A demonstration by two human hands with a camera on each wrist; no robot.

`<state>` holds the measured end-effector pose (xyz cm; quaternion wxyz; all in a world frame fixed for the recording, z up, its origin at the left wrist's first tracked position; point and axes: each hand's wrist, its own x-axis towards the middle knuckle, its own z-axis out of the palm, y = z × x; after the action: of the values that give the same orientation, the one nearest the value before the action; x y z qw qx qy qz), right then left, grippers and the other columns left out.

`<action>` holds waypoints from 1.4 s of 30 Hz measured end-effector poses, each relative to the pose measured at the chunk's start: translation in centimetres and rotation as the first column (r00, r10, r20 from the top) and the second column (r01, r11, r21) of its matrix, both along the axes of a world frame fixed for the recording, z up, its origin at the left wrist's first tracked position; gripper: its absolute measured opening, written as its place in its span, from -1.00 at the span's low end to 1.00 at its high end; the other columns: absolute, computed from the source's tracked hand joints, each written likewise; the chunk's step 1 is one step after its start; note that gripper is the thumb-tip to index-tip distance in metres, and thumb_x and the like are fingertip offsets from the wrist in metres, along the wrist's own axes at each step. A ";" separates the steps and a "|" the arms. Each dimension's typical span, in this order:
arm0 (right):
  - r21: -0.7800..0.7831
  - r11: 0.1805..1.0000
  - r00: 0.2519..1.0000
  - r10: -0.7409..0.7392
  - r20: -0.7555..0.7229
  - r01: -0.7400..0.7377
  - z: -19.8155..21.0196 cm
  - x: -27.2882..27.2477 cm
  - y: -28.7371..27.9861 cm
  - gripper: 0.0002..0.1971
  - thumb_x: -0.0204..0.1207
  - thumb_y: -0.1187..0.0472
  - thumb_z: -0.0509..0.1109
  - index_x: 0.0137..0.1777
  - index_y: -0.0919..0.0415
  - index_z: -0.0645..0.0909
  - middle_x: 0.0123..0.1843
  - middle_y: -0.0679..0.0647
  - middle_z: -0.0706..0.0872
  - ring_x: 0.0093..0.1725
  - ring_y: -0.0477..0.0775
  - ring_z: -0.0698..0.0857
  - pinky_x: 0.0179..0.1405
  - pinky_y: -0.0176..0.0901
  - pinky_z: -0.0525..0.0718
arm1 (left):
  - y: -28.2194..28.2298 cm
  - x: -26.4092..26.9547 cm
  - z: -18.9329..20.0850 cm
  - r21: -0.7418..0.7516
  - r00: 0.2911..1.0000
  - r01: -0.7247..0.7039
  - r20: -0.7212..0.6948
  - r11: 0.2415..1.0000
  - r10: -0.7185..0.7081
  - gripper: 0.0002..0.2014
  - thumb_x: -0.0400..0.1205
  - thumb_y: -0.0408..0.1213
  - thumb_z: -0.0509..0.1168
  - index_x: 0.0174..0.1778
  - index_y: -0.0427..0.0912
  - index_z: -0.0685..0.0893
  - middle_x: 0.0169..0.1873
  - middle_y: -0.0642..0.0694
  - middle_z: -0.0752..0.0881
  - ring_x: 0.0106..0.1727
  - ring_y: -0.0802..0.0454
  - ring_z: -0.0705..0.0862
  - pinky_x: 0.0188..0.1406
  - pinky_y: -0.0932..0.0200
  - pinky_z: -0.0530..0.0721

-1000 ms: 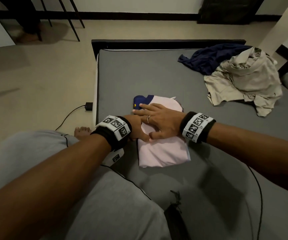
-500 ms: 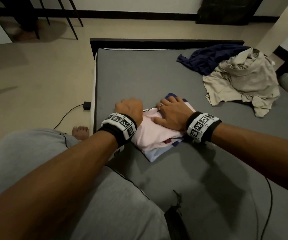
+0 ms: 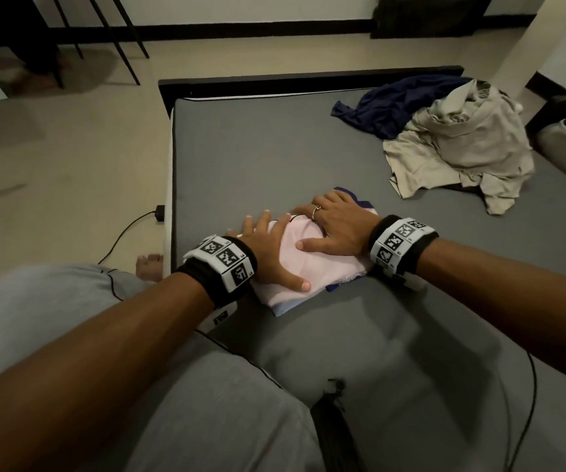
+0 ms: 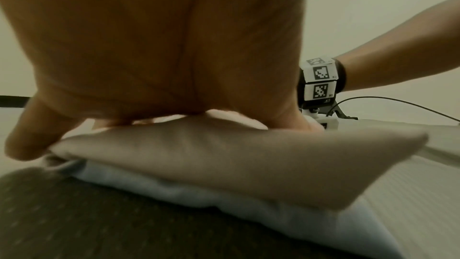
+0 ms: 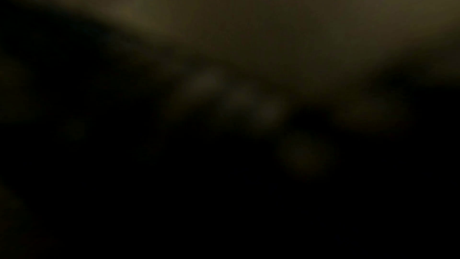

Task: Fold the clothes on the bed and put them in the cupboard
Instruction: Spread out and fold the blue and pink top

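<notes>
Pressing flat the folded pink garment; 2 more pieces wait.

We see the grey bed (image 3: pixel 274 158) first, then the beige garment (image 3: pixel 462 144) and navy garment (image 3: pixel 387 110) heaped unfolded at its far right, well apart from us. Near the bed's left edge lies the folded pink garment (image 3: pixel 312 267), with our left hand (image 3: pixel 268 250) and right hand (image 3: pixel 336 226) resting on it, fingers spread straight, gripping nothing. We judge the fold finished; next we must lift it without letting it spill open, cupboard unseen.
</notes>
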<state>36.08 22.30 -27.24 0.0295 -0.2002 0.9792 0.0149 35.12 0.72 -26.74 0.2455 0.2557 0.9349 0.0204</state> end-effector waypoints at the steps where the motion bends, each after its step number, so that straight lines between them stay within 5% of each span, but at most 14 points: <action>1: 0.005 1.000 1.000 0.002 -0.001 -0.002 -0.1 0.0 0.1 -0.01 0.39 -0.70 -0.20 0.57 -0.05 0.43 0.16 0.05 0.62 0.18 0.14 0.55 0.40 0.23 0.43 | 0.0 0.2 -0.1 -0.028 1.000 0.014 -0.010 1.000 -0.014 0.49 -0.02 0.70 0.33 0.69 0.19 -0.32 0.74 -0.12 -0.18 0.73 -0.36 -0.12 0.55 -0.58 0.06; 10: 0.042 0.993 0.994 -0.111 -0.015 0.111 -0.3 3.8 4.4 -0.09 0.48 -0.56 -0.22 0.51 0.05 0.46 0.19 0.11 0.64 0.16 0.20 0.57 0.34 0.17 0.45 | 3.0 2.2 -0.7 -0.063 0.964 0.214 -0.148 0.975 -0.221 0.45 0.07 0.75 0.20 0.70 0.07 -0.34 0.74 -0.11 -0.23 0.73 -0.31 -0.12 0.57 -0.53 0.02; 25: 0.260 0.943 0.968 -0.236 0.088 0.206 2.4 12.7 20.6 -0.14 0.48 -0.38 -0.39 0.49 0.05 0.46 0.29 0.11 0.56 0.23 0.17 0.49 0.33 0.10 0.39 | 20.3 10.6 -0.4 0.135 0.969 0.245 -0.017 0.960 -0.245 0.31 0.23 0.76 -0.02 0.74 0.01 -0.29 0.73 -0.21 -0.26 0.72 -0.34 -0.23 0.64 -0.39 -0.17; 30: 0.308 0.895 0.937 -0.347 0.025 0.323 3.5 18.3 28.0 -0.55 0.73 -0.09 0.17 0.50 0.09 0.55 0.42 0.21 0.55 0.40 0.30 0.48 0.52 0.22 0.32 | 27.5 17.1 0.3 0.213 0.933 0.332 0.073 0.919 -0.353 0.36 0.09 0.77 -0.25 0.72 0.00 -0.32 0.70 -0.28 -0.34 0.70 -0.45 -0.25 0.63 -0.42 -0.22; 35: 0.216 0.873 0.893 -0.449 0.010 0.437 3.1 22.1 31.1 -0.61 0.70 0.05 0.31 0.49 0.07 0.57 0.57 0.21 0.46 0.64 0.35 0.30 0.67 0.39 0.15 | 30.0 19.9 0.2 0.210 0.880 0.460 0.023 0.863 -0.475 0.02 0.51 0.54 0.05 0.73 0.12 -0.28 0.71 -0.30 -0.32 0.68 -0.49 -0.24 0.61 -0.46 -0.16; 39: 0.111 0.835 0.837 -0.545 0.047 0.538 2.6 22.4 29.8 -0.49 0.75 -0.06 0.18 0.69 -0.08 0.29 0.78 0.15 0.12 0.76 0.27 0.01 0.71 0.34 0.01 | 28.6 18.7 -0.4 0.223 0.828 0.554 -0.049 0.802 -0.558 -0.07 0.57 0.49 0.02 0.73 0.16 -0.25 0.73 -0.27 -0.24 0.70 -0.43 -0.21 0.65 -0.42 -0.13; 42: -0.019 0.833 0.828 -0.547 0.125 0.553 1.7 23.1 27.9 -0.29 0.65 -0.35 -0.08 0.77 -0.17 -0.01 0.82 0.05 -0.06 0.78 0.20 -0.14 0.68 0.34 -0.10 | 27.2 17.9 -0.7 0.240 0.796 0.605 -0.199 0.759 -0.571 -0.17 0.63 0.42 -0.01 0.75 0.12 -0.08 0.74 -0.18 0.02 0.69 -0.32 0.07 0.62 -0.29 0.16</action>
<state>59.18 50.21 -25.51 0.0832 0.0890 0.9920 -0.0322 53.03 27.95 -27.41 0.1452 0.5703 0.8059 0.0650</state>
